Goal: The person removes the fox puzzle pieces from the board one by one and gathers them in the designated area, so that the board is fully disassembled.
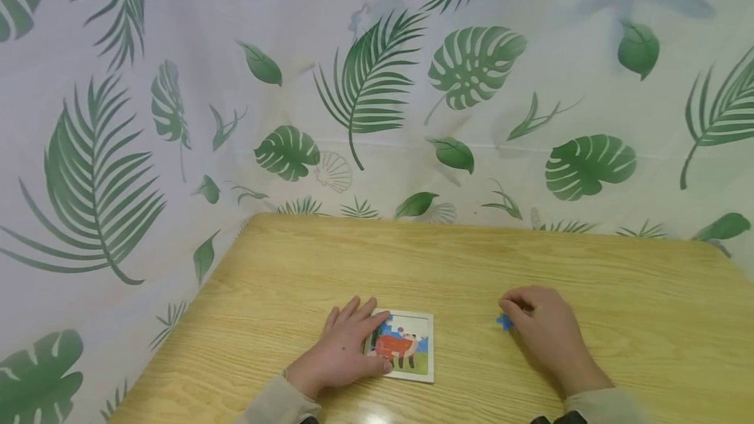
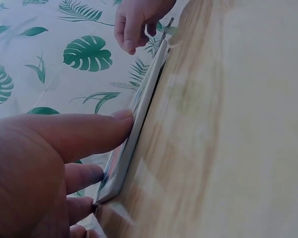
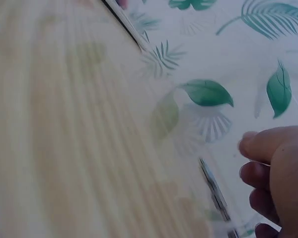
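Currently, left hand (image 1: 344, 353) spread, thumb resting on the framed animal puzzle (image 1: 408, 349); right hand (image 1: 548, 327) loosely curled, nothing seen between its fingers, just beside a blue piece (image 1: 503, 322) lying right of the puzzle on the wooden table (image 1: 459, 267); leaf-print cloth (image 1: 389, 182) behind.

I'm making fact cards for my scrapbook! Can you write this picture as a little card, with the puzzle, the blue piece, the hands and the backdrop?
Puzzle: red animal picture, pale frame
Blue piece: on the table, right of the puzzle
Left hand: resting on the puzzle
Right hand: beside the blue piece, seemingly not holding it
Backdrop: white with green leaves
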Tool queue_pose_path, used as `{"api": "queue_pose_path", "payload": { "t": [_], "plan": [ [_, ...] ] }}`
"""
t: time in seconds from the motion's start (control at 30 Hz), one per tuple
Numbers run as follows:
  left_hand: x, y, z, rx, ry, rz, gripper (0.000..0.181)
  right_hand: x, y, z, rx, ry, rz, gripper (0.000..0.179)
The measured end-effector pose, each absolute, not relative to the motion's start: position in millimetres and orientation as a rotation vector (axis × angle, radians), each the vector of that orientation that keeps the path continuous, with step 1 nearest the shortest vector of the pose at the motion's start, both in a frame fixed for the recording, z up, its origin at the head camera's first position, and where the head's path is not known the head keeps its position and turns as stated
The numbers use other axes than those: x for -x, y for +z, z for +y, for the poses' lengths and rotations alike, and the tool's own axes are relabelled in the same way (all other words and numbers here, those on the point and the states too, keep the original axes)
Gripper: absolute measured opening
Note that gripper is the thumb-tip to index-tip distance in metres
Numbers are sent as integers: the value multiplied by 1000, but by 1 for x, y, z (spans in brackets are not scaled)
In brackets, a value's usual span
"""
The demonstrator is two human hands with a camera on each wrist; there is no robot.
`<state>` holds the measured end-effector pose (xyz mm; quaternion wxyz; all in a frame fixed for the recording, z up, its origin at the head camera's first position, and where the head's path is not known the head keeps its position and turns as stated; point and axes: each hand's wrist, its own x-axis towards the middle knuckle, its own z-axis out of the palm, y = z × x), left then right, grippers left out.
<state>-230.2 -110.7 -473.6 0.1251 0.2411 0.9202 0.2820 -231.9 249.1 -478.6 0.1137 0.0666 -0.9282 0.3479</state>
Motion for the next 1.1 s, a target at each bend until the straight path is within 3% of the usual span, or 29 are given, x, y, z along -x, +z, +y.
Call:
{"api": "queue_pose_path", "payload": {
  "t": [0.17, 0.77, 1.1],
  "plan": [
    [231, -474, -112, -696, 838, 2675, 83, 229, -480, 224, -230, 1069, -2689, 26],
    [229, -470, -112, -702, 844, 2673, 85, 233, -481, 164, -301, 1197, -2696, 8],
    [229, -469, -109, -683, 870, 2668, 86, 235, -482, 128, -372, 1241, -2739, 10]
  ]
}}
